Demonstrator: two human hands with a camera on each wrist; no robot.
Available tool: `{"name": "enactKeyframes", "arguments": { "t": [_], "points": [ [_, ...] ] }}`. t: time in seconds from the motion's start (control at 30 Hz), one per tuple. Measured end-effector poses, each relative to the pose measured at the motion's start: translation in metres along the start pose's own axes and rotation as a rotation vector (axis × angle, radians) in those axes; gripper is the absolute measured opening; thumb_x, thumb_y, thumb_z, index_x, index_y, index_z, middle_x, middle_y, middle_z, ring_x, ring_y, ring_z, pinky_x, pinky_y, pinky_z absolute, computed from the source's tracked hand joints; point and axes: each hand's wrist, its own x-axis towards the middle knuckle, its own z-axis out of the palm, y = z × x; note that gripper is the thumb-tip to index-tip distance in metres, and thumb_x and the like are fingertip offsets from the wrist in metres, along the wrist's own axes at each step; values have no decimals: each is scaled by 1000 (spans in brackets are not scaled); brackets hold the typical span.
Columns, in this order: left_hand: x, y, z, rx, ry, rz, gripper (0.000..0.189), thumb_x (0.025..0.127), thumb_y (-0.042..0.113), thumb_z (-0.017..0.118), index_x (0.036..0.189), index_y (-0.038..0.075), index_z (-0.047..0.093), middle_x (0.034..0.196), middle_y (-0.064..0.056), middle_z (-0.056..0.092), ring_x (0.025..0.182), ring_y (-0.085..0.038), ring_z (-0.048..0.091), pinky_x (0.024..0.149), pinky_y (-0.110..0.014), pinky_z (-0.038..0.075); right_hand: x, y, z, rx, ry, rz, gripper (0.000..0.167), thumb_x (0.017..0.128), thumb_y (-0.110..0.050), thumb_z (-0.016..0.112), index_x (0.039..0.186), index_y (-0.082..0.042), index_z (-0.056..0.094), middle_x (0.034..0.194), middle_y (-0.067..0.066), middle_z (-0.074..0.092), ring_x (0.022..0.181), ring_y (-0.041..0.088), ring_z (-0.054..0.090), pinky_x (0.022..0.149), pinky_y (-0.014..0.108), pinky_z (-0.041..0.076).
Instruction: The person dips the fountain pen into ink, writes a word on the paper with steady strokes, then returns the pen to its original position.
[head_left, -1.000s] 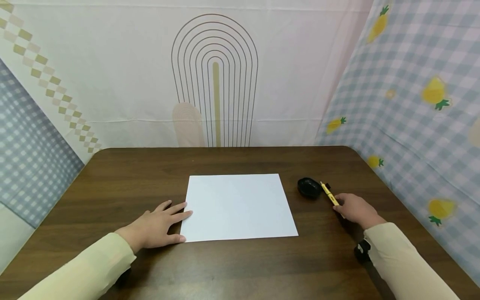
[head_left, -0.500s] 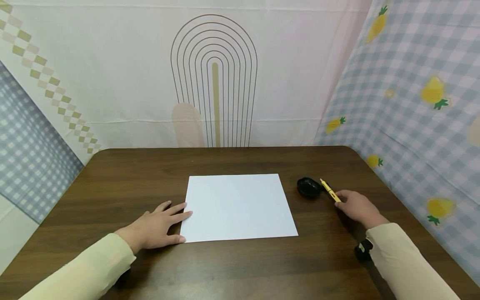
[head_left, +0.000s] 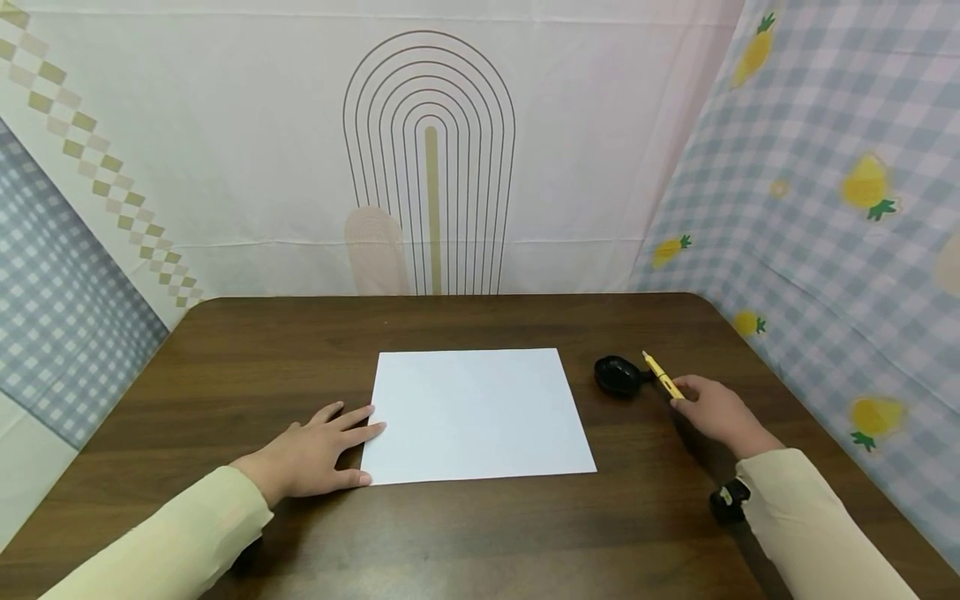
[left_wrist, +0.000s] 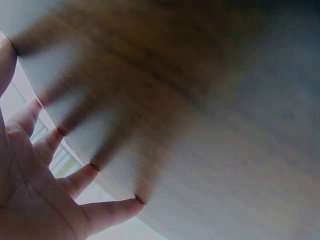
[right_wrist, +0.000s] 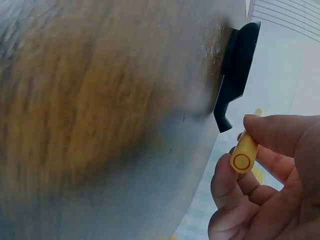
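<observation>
A white sheet of paper (head_left: 480,417) lies on the brown table. My left hand (head_left: 315,454) rests at its left edge with spread fingers; two fingertips and the thumb tip touch the paper's edge. In the left wrist view the left hand (left_wrist: 45,185) has its fingertips down on the surface. My right hand (head_left: 716,412) pinches a yellow pen (head_left: 662,374) between thumb and fingers, its narrow tip pointing up and left. The right wrist view shows the round end of the pen (right_wrist: 242,161) past the thumb. Beside the pen sits a black rounded object (head_left: 618,376) with a short arm.
The wooden table (head_left: 480,533) has rounded far corners. A white patterned cloth (head_left: 600,150) hangs behind it, and a blue checked cloth (head_left: 810,250) hangs along the right side. A black band (head_left: 727,502) sits at the right wrist.
My right hand has shifted slightly away and right with the yellow pen, whose tip is now higher, uncovering more of the black object's short arm. The left hand and paper have stayed still.
</observation>
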Motion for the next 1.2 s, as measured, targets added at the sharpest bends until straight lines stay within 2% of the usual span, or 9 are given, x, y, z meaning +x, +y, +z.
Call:
{"name": "enactKeyframes", "arguments": {
  "t": [0.3,0.43,0.5,0.57,0.63,0.73,0.87,1.07,1.2],
  "points": [
    [1,-1,1,-7,-2,-1,73,85,62,61,147,28,44,156,-3,32,138,-48,27,87,-79,30,-2,0,-2,37,10,11,47,99,-21,54,135,9,48,122,33,55,90,34,55,70,44,45],
    [2,-1,1,-4,0,-2,73,84,62,62,147,27,44,155,-3,33,138,-48,28,87,-78,32,-4,-2,-3,70,15,15,49,101,-25,51,138,7,47,97,21,61,74,26,48,62,36,39],
    [2,-1,1,0,1,-3,74,84,62,62,146,27,44,155,-3,33,137,-48,28,87,-78,32,-4,-2,-4,89,17,22,50,101,-27,50,139,6,46,82,12,53,67,22,42,57,33,35],
    [3,-1,1,2,4,-4,74,84,62,62,146,26,45,155,-4,34,137,-48,29,86,-77,33,-5,-3,-4,102,24,24,50,102,-27,50,139,5,46,78,8,49,65,21,39,56,32,34],
    [3,-1,1,3,5,-6,75,84,62,62,146,26,45,154,-4,34,137,-48,29,86,-77,33,-5,-4,-4,107,33,22,49,101,-27,50,138,5,48,83,10,53,65,21,39,56,32,34],
    [4,-1,0,2,7,-9,75,83,63,63,146,26,45,154,-4,35,137,-48,29,86,-77,34,-5,-5,-4,105,50,12,48,101,-27,51,137,4,50,99,18,60,69,22,42,57,32,35],
    [5,-1,0,0,6,-11,75,83,63,63,145,25,46,154,-4,35,137,-48,29,87,-76,34,-6,-8,-5,115,64,-3,47,101,-28,52,135,4,53,119,27,60,78,24,48,61,32,38],
    [5,0,-2,-8,1,-14,75,83,61,64,145,23,47,153,-5,36,136,-49,29,87,-75,35,-7,-13,-5,141,72,-14,45,101,-26,53,134,4,54,125,29,58,84,26,51,65,34,42],
    [5,0,-2,-17,-3,-19,75,83,61,64,145,23,47,153,-5,35,137,-49,29,88,-76,34,-7,-16,-4,154,66,-6,46,101,-27,53,135,3,54,129,30,54,95,32,56,70,39,46]
  ]
}}
